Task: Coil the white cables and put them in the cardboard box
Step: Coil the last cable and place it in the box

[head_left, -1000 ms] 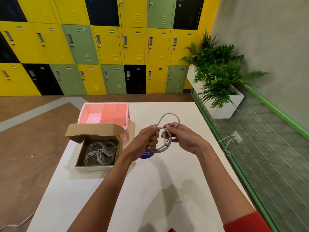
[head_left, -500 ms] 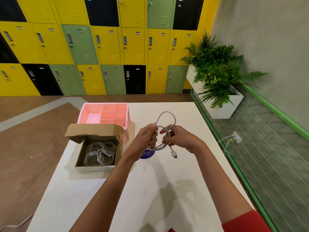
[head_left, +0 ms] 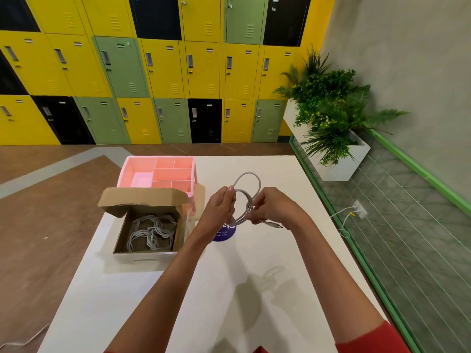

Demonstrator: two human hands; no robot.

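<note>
White cable (head_left: 251, 174): held in the air over the middle of the table (head_left: 254, 296), wound into a few loops. One larger loop stands up beyond the hands, and the plug end (head_left: 276, 225) pokes out to the right.
Left hand (head_left: 219, 207): fingers curled round the coil's left side.
Right hand (head_left: 274, 207): pinches the bunched strands on the right side, close to the left hand.
Step in hand: probably closing off the coil.
Doing it well: draw the big loop down to match the others, then wrap or tuck the plug end so that nothing springs open.
Cardboard box (head_left: 142, 200): at the table's left edge, open, with its flap raised on the far side and coiled cables (head_left: 150, 231) already inside.
Edges: the box sits right at the left edge, so a gentle drop is safer than a push. A pink divided tray (head_left: 125, 171) touches it from the far side.
Open room: bare tabletop lies toward the near edge, and the short leftward path to the box looks unobstructed.
</note>
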